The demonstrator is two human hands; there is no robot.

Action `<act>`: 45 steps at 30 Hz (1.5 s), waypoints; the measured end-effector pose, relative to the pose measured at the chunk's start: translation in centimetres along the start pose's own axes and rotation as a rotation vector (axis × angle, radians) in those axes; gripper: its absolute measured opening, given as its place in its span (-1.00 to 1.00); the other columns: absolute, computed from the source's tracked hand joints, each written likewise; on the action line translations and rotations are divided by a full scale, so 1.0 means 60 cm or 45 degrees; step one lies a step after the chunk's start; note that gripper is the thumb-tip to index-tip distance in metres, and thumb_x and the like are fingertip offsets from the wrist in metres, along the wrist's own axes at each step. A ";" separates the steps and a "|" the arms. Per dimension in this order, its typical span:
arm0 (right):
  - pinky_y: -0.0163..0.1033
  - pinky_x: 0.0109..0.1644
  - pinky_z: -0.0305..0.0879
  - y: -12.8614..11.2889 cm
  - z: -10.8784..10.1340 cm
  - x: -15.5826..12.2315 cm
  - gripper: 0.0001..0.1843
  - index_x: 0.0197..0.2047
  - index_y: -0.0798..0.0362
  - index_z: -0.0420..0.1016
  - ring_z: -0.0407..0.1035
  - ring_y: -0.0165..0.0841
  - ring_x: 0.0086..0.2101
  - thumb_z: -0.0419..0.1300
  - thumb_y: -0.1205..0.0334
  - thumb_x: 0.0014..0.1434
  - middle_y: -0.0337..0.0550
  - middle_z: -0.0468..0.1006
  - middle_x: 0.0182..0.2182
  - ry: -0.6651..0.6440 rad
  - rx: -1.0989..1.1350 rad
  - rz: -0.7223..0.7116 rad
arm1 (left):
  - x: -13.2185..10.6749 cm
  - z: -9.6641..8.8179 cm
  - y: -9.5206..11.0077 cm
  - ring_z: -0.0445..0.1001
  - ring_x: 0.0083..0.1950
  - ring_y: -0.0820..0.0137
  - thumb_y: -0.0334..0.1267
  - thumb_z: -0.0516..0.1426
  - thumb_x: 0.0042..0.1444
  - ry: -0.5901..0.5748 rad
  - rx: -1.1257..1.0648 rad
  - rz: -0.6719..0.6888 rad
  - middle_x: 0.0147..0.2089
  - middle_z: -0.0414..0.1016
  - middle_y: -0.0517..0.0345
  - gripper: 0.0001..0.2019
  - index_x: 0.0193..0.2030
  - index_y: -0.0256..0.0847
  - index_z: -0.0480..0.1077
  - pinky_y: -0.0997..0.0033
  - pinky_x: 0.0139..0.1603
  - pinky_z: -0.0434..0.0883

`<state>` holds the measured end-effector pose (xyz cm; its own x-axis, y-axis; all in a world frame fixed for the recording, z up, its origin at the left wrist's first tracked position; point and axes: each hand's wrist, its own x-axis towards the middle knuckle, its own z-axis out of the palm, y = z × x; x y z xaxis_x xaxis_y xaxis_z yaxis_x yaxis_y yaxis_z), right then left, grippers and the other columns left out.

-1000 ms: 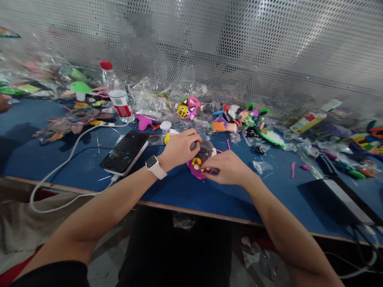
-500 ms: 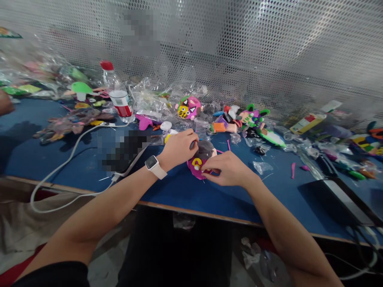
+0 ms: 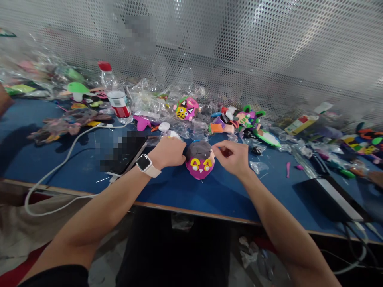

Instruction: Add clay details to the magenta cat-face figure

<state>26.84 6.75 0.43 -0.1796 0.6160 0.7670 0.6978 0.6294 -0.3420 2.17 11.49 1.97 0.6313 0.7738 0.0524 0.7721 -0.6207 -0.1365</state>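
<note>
A modelling-clay face (image 3: pixel 200 169) lies on the blue table near its front edge. Its top is dark grey and its lower part magenta, with yellow arched pieces, white round eyes and a small white nose. At its left edge my left hand (image 3: pixel 171 152) is closed, fingers curled under; the fingertips are hidden, so what they hold cannot be made out. The thumb and forefinger of my right hand (image 3: pixel 233 156) pinch at the pale pink piece on the face's right edge. A white-strapped watch (image 3: pixel 144 163) is on my left wrist.
A phone (image 3: pixel 128 153) with a white cable lies left, below a red-capped bottle (image 3: pixel 118 101). Another clay face (image 3: pixel 188 109), clay pieces and plastic wrappers line the perforated metal panel (image 3: pixel 209 48). A dark box (image 3: pixel 329 199) stands right. Part of another person's hand (image 3: pixel 4 99) shows at far left.
My right hand has moved from the lower front of the clay face up to its right edge. My left hand has drawn left and down, uncovering both eyes and the grey top.
</note>
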 end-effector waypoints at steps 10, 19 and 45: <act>-0.31 -0.51 0.18 0.006 0.006 -0.003 -0.74 -0.43 0.00 0.58 0.18 -0.49 -0.66 0.27 0.19 0.31 -0.38 0.29 -0.69 0.125 0.037 -0.021 | 0.003 0.009 -0.033 0.61 -0.21 0.15 -0.39 0.06 0.26 -0.027 -0.143 0.127 -0.21 0.63 -0.09 -0.84 -0.24 -0.21 0.48 0.27 -0.24 0.38; -0.30 -0.51 0.20 0.006 0.007 -0.004 -0.74 -0.44 -0.01 0.58 0.16 -0.48 -0.66 0.26 0.17 0.31 -0.38 0.28 -0.70 0.122 0.038 -0.022 | 0.006 0.009 -0.027 0.60 -0.13 0.14 -0.26 0.15 0.25 -0.003 -0.242 0.218 -0.02 0.61 -0.12 -0.77 0.02 -0.24 0.45 0.30 -0.25 0.39; -0.31 -0.51 0.25 0.003 0.007 -0.005 -0.71 -0.41 -0.02 0.61 0.23 -0.47 -0.66 0.23 0.12 0.34 -0.36 0.34 -0.71 0.065 0.004 -0.041 | 0.024 0.029 -0.017 0.59 -0.10 0.15 -0.36 0.08 0.30 0.047 -0.145 0.144 -0.06 0.57 -0.10 -0.84 -0.13 -0.27 0.51 0.27 -0.20 0.40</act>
<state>26.75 6.89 -0.07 -0.1663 0.5706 0.8042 0.6903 0.6498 -0.3183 2.19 13.48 0.47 0.7154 0.6942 0.0794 0.6978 -0.7156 -0.0307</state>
